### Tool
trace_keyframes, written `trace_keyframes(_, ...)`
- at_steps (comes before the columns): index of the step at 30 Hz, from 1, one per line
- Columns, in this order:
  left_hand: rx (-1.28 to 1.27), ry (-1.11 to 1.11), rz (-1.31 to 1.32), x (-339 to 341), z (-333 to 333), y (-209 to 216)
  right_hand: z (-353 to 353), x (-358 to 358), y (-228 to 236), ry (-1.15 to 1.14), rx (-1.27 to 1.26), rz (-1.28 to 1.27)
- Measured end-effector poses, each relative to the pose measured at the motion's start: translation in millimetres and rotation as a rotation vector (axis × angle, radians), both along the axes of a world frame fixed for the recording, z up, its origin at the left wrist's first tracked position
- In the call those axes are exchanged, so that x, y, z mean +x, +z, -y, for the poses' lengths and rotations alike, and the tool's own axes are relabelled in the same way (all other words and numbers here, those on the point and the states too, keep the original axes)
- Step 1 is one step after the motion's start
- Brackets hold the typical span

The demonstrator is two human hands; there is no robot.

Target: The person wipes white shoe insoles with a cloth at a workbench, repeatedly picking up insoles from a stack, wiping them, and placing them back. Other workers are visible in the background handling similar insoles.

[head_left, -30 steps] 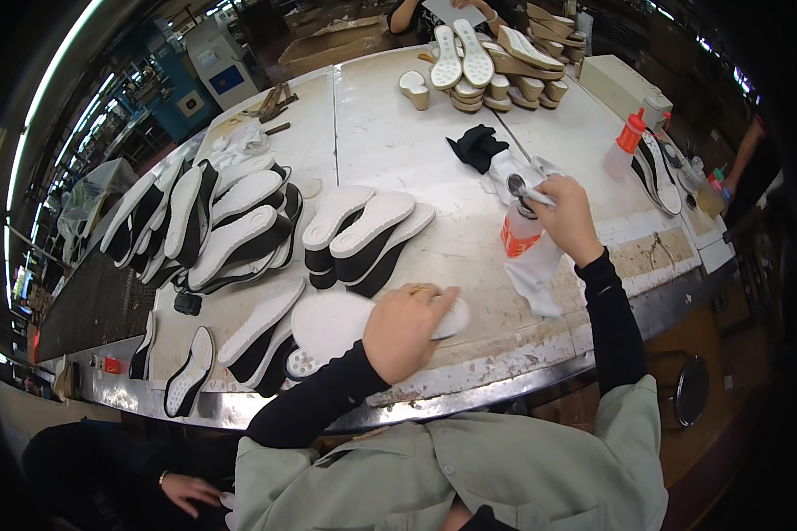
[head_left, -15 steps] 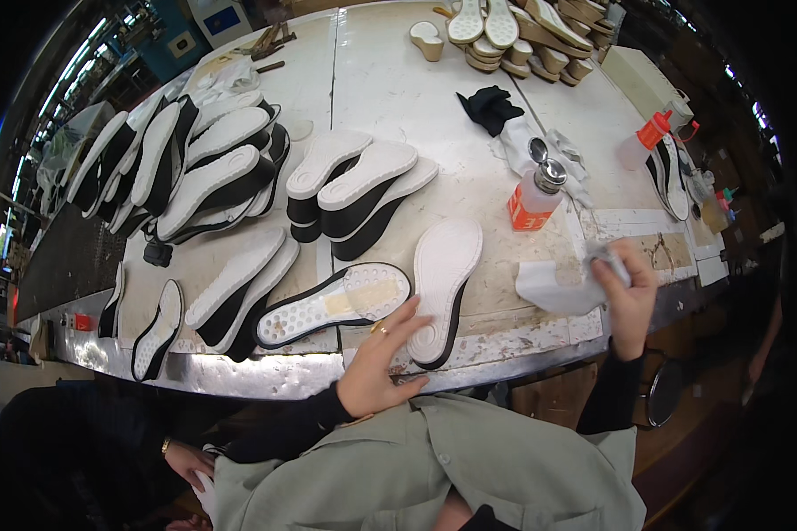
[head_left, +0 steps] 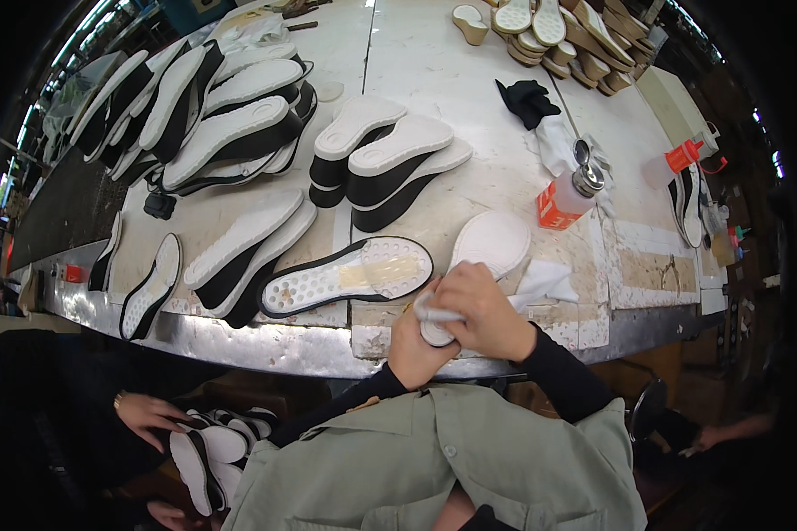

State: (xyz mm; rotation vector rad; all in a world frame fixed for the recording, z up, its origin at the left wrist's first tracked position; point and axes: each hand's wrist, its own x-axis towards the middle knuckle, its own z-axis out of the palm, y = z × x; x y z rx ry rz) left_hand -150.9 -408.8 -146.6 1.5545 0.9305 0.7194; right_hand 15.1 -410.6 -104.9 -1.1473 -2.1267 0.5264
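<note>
A white shoe sole (head_left: 494, 241) lies at the table's near edge, its narrow end toward me. My left hand (head_left: 413, 348) is closed round the left side of that narrow end. Pressed onto the same end is a bunched white cloth (head_left: 545, 280), pinched in my right hand (head_left: 484, 311); its loose part trails to the right beside the sole. My hands cover much of the sole's near half. Just left lies another sole (head_left: 328, 281), its dimpled white face up, with a black rim and a yellowish patch.
Black-and-white wedge soles (head_left: 407, 164) stand beyond, with a large pile (head_left: 230, 124) at the far left. A pump-top bottle (head_left: 565, 208) with an orange label and a red-capped bottle (head_left: 673, 166) stand right. Tan soles (head_left: 584, 44) fill the back. A co-worker's hand (head_left: 146, 416) is at lower left.
My right hand has brought the cloth left from the table onto the sole. My left hand has gone from spread fingers at the sole's edge to a grip round its near end. The view has shifted.
</note>
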Motion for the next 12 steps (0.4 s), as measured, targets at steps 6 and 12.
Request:
trace_keyframes(6,0.079,-0.014,0.084,-4,-3,-8,2,10,5,0.09,-0.002,0.048)
trace_keyframes(12,0.178,-0.065,0.16,-9,-5,-13,3,10,-1,0.343,-0.067,0.065)
